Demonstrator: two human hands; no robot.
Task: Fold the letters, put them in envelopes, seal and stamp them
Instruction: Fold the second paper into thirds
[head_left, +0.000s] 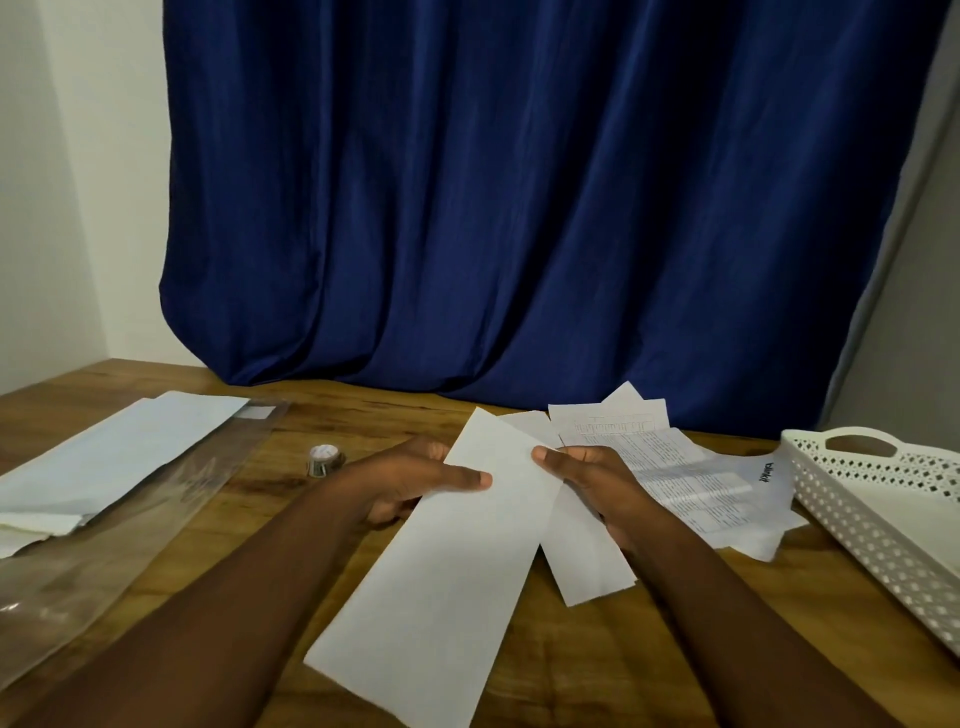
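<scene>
A long white envelope (447, 566) is held above the wooden table (597, 670), slanting from near my chest up to the far middle. My left hand (415, 480) grips its left edge with the thumb on top. My right hand (597, 475) has its thumb on the envelope's right edge and also holds a folded white letter (587, 551) that lies partly under the envelope. Printed letter sheets (675, 467) lie spread on the table just right of my right hand. A stack of white envelopes (114, 457) lies at the left on a clear plastic sleeve (104, 551).
A small roll, perhaps of stamps or tape (324, 460), sits on the table left of my left hand. A white perforated tray (883, 514) stands at the right edge. A dark blue curtain (519, 208) hangs behind the table.
</scene>
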